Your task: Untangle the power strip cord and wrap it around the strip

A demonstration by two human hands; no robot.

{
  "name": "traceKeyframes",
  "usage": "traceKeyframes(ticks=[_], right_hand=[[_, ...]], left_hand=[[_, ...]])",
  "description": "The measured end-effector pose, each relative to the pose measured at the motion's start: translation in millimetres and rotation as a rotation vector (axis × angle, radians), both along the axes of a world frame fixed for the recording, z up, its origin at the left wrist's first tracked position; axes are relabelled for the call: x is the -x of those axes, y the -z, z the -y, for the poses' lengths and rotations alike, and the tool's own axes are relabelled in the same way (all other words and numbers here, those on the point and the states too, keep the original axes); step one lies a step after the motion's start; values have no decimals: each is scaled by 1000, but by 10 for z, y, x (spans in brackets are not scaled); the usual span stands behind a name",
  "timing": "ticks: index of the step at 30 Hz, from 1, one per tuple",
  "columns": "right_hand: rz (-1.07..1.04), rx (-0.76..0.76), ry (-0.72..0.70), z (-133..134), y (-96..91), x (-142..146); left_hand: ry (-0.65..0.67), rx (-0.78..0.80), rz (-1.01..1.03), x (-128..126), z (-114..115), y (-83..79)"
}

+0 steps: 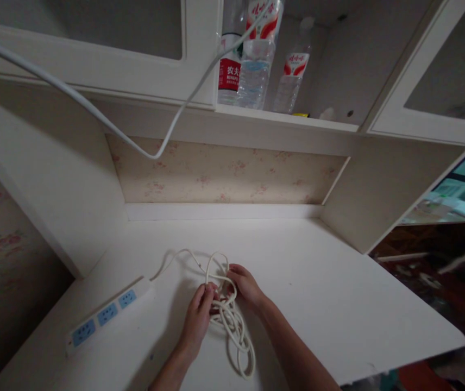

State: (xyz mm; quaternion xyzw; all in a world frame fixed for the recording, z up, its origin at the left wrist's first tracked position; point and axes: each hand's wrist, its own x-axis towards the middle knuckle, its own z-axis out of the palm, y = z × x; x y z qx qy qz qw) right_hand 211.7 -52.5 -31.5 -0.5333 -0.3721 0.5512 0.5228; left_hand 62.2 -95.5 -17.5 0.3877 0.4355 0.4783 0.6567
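Note:
A white power strip (104, 314) with blue sockets lies at the left of the white desk (338, 304). Its white cable (232, 326) runs right into a loose coil near the desk's middle. My left hand (199, 317) pinches the cable at the coil's upper left, fingers closed on it. My right hand (246, 286) grips the coil's top from the right, fingers curled round the strands. The coil's lower loops trail toward me between my forearms.
Another white cord (94, 111) hangs across from the upper left to the shelf. Three plastic water bottles (257, 65) stand in the open cupboard above. The desk's right edge drops off beside dark clutter (440, 271). Side panels wall in the desk.

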Motion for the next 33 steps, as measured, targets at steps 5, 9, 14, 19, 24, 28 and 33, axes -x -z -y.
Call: traceKeyframes(ticks=[5,9,14,19,24,28,33], right_hand=[[281,-31,2,-278,-105,-77],[410,-30,64,-412,-209,-148],[423,-112,226,-508,-536,-329],[350,-218,292,-470,-1046,-413],[80,-349,96,-163,-1487,-185],[14,-374,-3,97,-1548,134],[148,-427,-72,304,-1242,581]], left_hand=[[4,19,17,0,7,-6],[14,-15,52,13,-10,70],[131,-25,176,44,9,57],[265,-176,-26,26,53,-100],[292,-171,-132,-68,45,-14],[310,-180,-182,-105,47,156],[204,-154,-184,-139,68,219]])
